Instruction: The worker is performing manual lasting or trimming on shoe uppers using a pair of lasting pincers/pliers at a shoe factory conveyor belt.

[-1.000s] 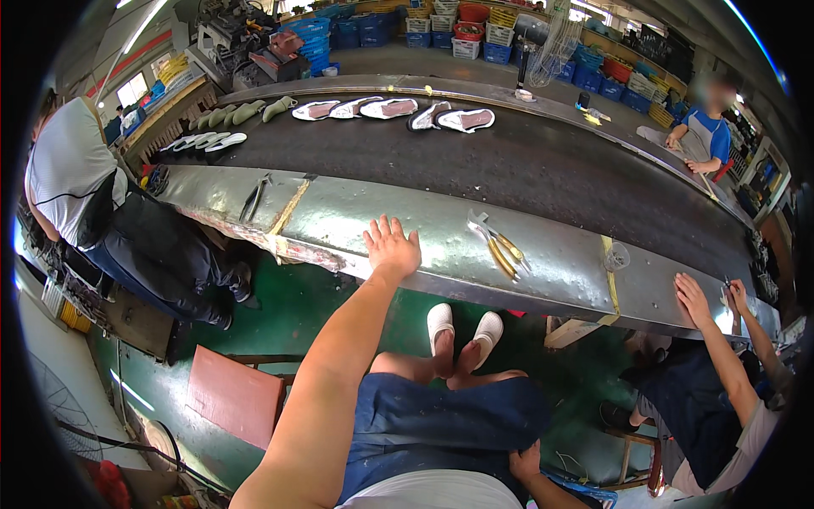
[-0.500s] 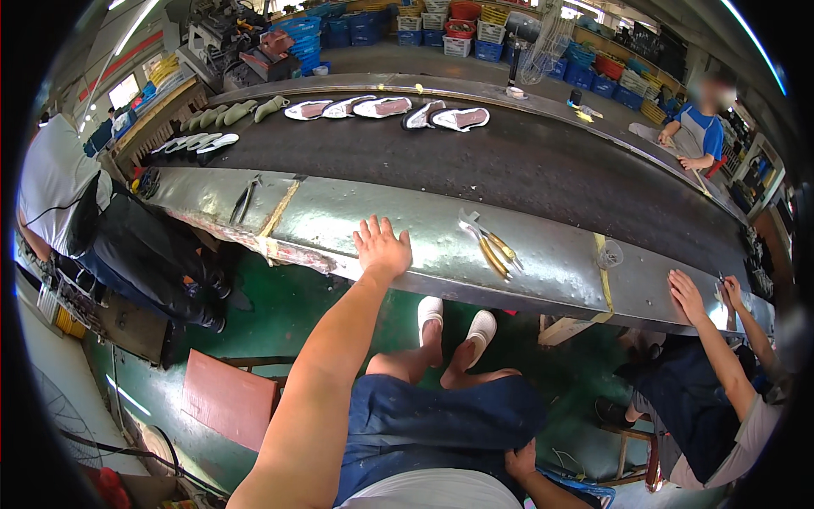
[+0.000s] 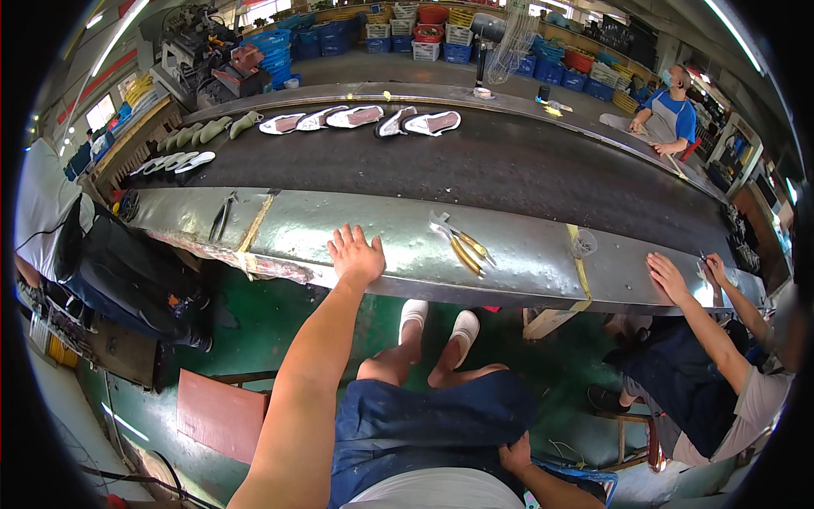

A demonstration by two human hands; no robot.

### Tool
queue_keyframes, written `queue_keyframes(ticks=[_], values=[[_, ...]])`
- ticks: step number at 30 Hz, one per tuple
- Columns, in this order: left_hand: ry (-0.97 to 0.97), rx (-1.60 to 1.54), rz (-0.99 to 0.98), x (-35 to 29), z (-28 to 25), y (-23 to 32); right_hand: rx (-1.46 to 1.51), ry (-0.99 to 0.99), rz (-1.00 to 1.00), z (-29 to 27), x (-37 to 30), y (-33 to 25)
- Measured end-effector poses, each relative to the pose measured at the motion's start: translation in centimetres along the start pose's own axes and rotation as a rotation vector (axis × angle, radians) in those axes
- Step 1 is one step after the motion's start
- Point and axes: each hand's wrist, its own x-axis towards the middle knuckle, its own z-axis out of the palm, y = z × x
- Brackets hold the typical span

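My left hand [image 3: 355,257] lies flat on the metal ledge [image 3: 373,212] along the front of a dark conveyor belt, fingers spread and holding nothing. To its right on the ledge is a pair of pincers [image 3: 459,244] with a silver head and yellow handles, apart from my hand. Farther left lies a dark pair of pliers [image 3: 222,218]. My right hand [image 3: 515,455] rests low against the side of my dark blue shorts. Its fingers are mostly hidden there, so whether it grips anything does not show.
Shoe uppers [image 3: 356,117] in white and green stand on the belt [image 3: 509,170] at the far left. A clear plastic cup [image 3: 583,244] sits on the ledge. Co-workers stand at left, sit at right, and work across the belt. A brown board [image 3: 222,416] is at lower left.
The whole view has shifted, so the belt and ledge sit a little farther left in the picture. My left hand stays on the ledge and my right hand stays at my side.
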Motion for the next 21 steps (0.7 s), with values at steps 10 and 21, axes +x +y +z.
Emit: queue_keyframes(ticks=[10,21], values=[[-0.100,0.011,0.042,0.3,0.0,2.1,-0.180,-0.353,0.104,-3.5,-0.7,1.5],[-0.104,0.008,0.062,-0.3,-0.5,-0.1,-0.071,-0.864,-0.416,-17.8,21.9,-16.5]])
